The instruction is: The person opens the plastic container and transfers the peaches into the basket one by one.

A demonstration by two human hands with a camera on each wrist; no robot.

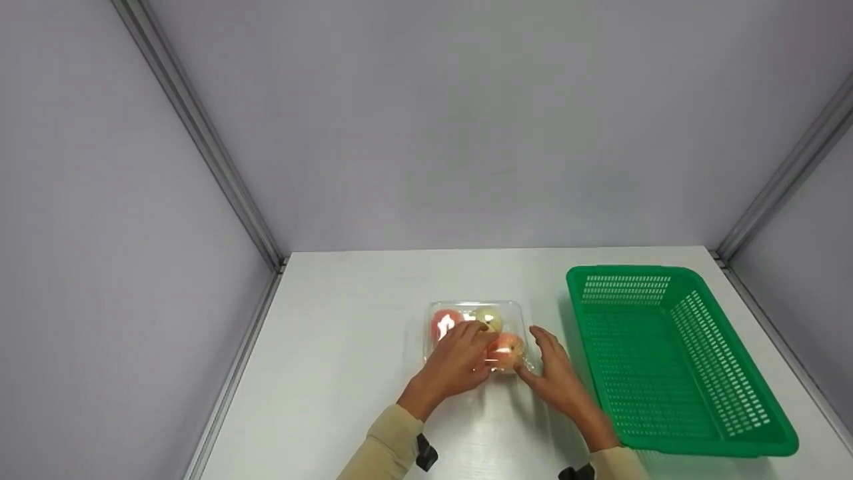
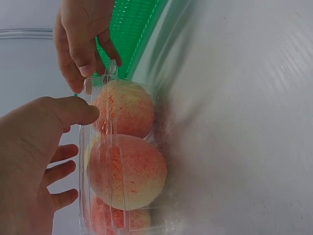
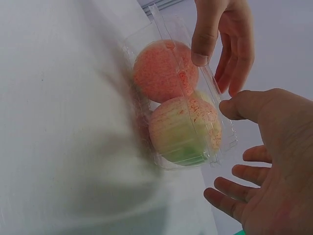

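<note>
A clear plastic clamshell box (image 1: 508,312) lies on the white table, its lid down over several round red-and-yellow fruits (image 2: 128,171) that look like apples or peaches. Over the box's left and middle part rests my left hand (image 1: 456,360), its fingers extended across the lid. In the right wrist view, the left thumb meets the lid's edge. At the box's right front corner is my right hand (image 1: 558,381), fingers spread and thumb close to the rim. Whether the right fingertips touch the plastic, I cannot tell. The left hand hides part of the fruit in the head view.
To the right of the box stands a large green plastic basket (image 1: 690,443) with perforated sides; no contents show in it. Grey panels (image 1: 466,133) wall the table (image 1: 320,373) at the back and on both sides.
</note>
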